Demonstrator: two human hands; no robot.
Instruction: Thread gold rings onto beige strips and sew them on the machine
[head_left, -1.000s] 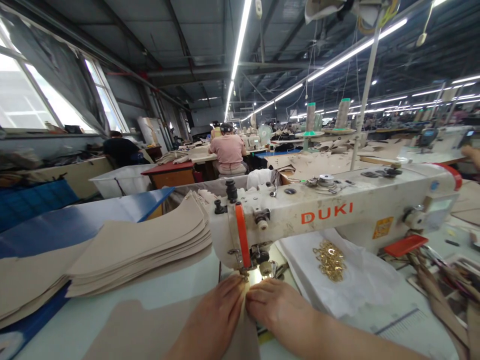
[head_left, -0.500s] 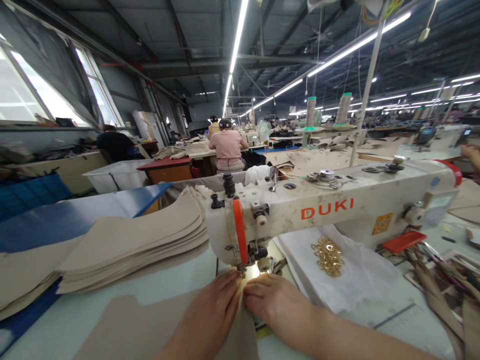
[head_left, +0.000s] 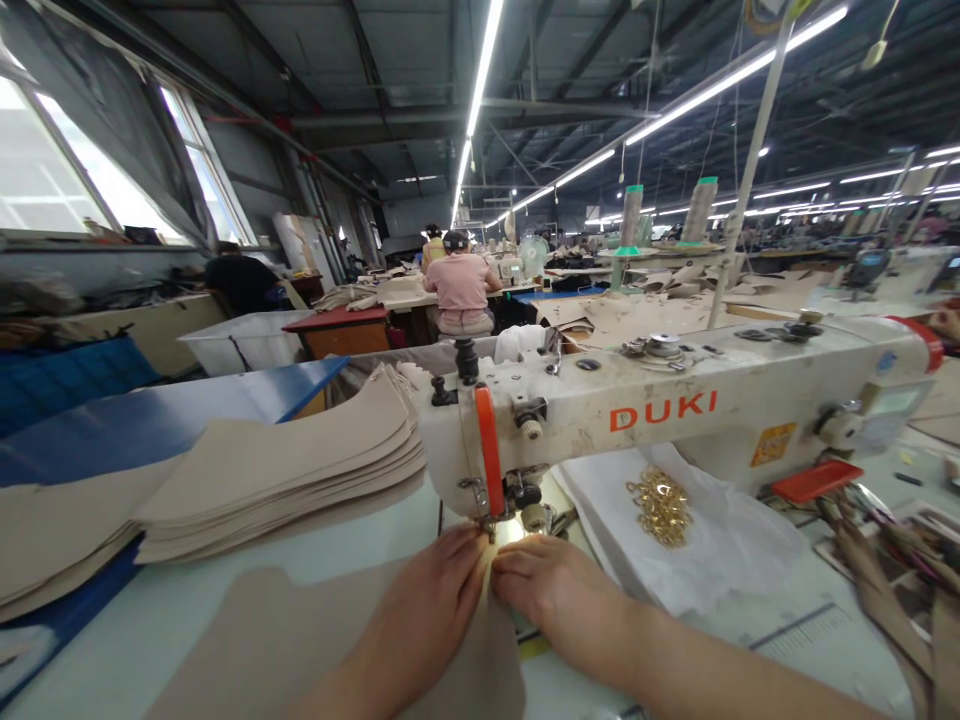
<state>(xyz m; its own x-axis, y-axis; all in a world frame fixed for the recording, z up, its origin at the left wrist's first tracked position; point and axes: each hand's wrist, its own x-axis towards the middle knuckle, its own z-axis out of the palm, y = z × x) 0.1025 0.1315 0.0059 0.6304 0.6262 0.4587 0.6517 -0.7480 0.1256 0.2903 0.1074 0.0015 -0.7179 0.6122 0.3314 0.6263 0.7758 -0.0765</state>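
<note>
A beige fabric panel (head_left: 330,620) lies on the pale table of the sewing machine (head_left: 555,410), its edge under the lit needle area. My left hand (head_left: 420,610) presses on that panel just left of the presser foot (head_left: 492,527), fingers together. To the right of the panel's edge, my right hand (head_left: 559,595) is closed with its fingertips on the edge, close to the left thumb. The fingertips' exact grip is partly hidden. Behind the machine arm's underside, gold metal rings (head_left: 661,507) are heaped on a white sheet (head_left: 720,560).
Stacked beige panels (head_left: 285,470) stand at the left, beside a blue board (head_left: 187,400). Straps and tools (head_left: 892,560) lie at the right. Thread cones (head_left: 697,210) rise behind the machine. A co-worker in pink (head_left: 461,285) sits ahead; a red lever (head_left: 817,481) juts from the machine.
The camera view has shifted slightly, so the scene sits a little further right. Both hands stay at the needle on the panel, with hardly any movement between them.
</note>
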